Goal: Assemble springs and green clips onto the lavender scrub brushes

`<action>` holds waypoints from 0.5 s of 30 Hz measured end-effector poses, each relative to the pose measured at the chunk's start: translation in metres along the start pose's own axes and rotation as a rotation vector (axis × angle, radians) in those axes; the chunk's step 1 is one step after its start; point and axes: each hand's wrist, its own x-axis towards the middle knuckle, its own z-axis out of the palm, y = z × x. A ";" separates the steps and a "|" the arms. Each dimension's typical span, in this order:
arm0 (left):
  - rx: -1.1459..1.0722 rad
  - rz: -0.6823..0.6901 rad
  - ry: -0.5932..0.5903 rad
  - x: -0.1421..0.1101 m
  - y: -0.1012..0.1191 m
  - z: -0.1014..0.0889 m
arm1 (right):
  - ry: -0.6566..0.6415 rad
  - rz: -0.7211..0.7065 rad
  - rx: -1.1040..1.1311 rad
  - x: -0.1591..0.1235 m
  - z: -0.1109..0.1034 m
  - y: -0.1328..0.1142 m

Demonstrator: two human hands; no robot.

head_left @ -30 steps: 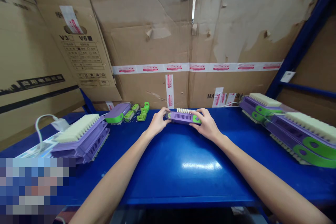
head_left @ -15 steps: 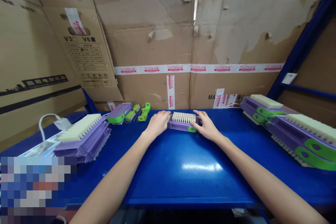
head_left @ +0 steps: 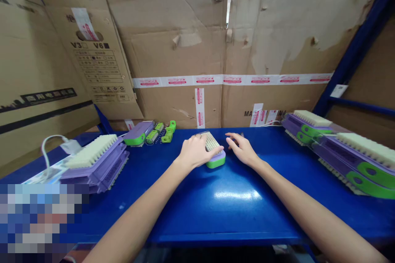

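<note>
A purple and green device (head_left: 216, 157) with a row of cream teeth on top lies on the blue table (head_left: 216, 197), its green end toward me. My left hand (head_left: 196, 152) grips its left side, fingers curled over the teeth. My right hand (head_left: 242, 148) rests just right of it, fingers spread and low over the table, holding nothing.
A stack of the same devices (head_left: 95, 162) lies at the left with a white cable (head_left: 52, 141). Another row of devices (head_left: 342, 150) lies at the right. One device and small green parts (head_left: 151, 131) sit at the back left. Cardboard walls (head_left: 216, 49) close the back.
The device has been turned from lying crosswise to pointing its green end at me. My right hand has let go of it; my left hand keeps hold.
</note>
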 end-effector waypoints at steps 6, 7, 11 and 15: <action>0.065 -0.107 -0.105 0.002 0.002 0.001 | -0.304 0.281 0.662 -0.005 0.008 -0.020; 0.059 -0.153 -0.121 0.003 0.000 0.000 | -0.299 0.288 0.664 -0.005 0.010 -0.021; 0.072 -0.237 -0.209 0.006 -0.009 -0.004 | -0.177 0.193 0.454 -0.002 0.013 -0.009; 0.078 -0.243 -0.251 0.007 -0.013 -0.007 | -0.116 0.142 0.337 0.000 0.012 0.004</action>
